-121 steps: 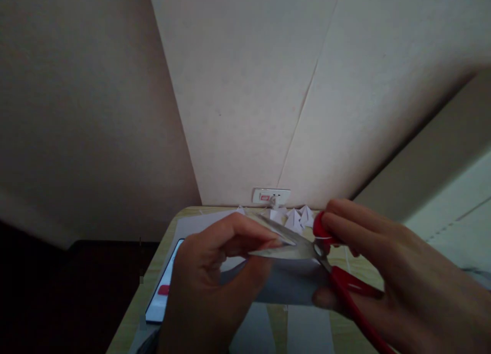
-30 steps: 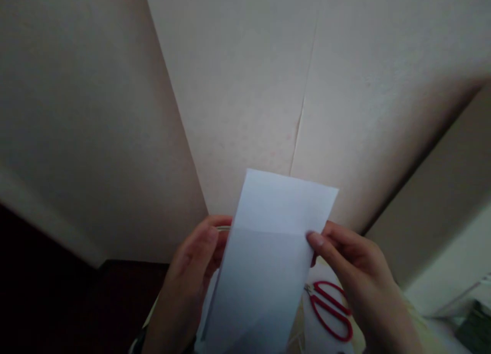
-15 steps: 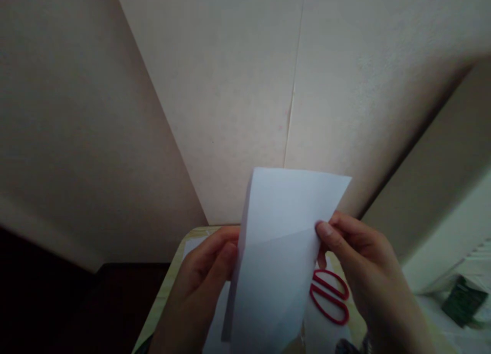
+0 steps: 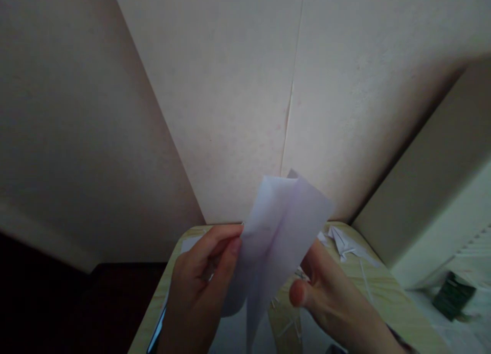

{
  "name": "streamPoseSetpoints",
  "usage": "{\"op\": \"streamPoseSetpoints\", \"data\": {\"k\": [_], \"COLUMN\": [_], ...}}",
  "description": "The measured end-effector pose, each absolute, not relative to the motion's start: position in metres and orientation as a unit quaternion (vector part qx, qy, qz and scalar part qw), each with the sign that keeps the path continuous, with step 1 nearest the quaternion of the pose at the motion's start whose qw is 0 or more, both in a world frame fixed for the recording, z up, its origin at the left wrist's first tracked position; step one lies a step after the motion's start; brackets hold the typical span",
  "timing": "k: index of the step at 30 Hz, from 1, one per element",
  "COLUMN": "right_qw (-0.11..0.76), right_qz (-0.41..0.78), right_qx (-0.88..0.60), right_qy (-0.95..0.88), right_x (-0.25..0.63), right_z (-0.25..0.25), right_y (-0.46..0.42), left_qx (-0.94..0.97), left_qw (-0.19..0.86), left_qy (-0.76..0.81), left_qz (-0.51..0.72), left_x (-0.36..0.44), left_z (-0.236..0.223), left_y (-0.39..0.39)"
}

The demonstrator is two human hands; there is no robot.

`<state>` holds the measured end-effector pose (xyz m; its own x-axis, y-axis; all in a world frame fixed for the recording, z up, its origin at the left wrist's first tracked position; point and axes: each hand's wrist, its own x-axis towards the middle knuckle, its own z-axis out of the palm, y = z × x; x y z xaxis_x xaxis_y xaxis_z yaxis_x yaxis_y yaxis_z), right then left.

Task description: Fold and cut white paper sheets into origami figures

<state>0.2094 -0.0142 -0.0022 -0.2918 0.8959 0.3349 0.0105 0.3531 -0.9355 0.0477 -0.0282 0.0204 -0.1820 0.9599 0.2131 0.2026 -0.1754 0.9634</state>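
Note:
A white sheet of paper [image 4: 280,231] stands up between my hands, bent along a lengthwise crease and blurred by motion. My left hand [image 4: 199,287] pinches its left edge with thumb and fingers closed. Under the sheet's right side is my right hand [image 4: 326,297], thumb out toward me and its other fingers hidden behind the paper. Both hands hover over a light wooden table [image 4: 387,303]. The red scissors are hidden.
A folded white paper shape [image 4: 345,241] and thin paper strips lie on the table at the back right. A dark green object [image 4: 452,292] sits off to the far right. Walls meet in a corner just behind the table.
The scissors were put down between four seconds and one second ago. The flat upright sheet has now been bent along its length, my right hand slipping under it, and the scissors have gone out of sight.

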Motion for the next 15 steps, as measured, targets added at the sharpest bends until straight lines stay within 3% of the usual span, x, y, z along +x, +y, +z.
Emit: {"op": "streamPoseSetpoints", "data": {"k": [6,15], "right_qw": [0.496,0.568], "right_qz": [0.429,0.463], "right_qx": [-0.424,-0.504], "right_qy": [-0.624,-0.457], "right_x": [0.209,0.245], "right_z": [0.0,0.002], "right_y": [-0.019,-0.017], "left_qx": [0.511,0.392], "left_qw": [0.318,0.419], "left_qy": [0.549,0.489], "left_qz": [0.58,0.657], "left_x": [0.04,0.012], "left_z": [0.018,0.016], "left_y": [-0.031,-0.019]}}
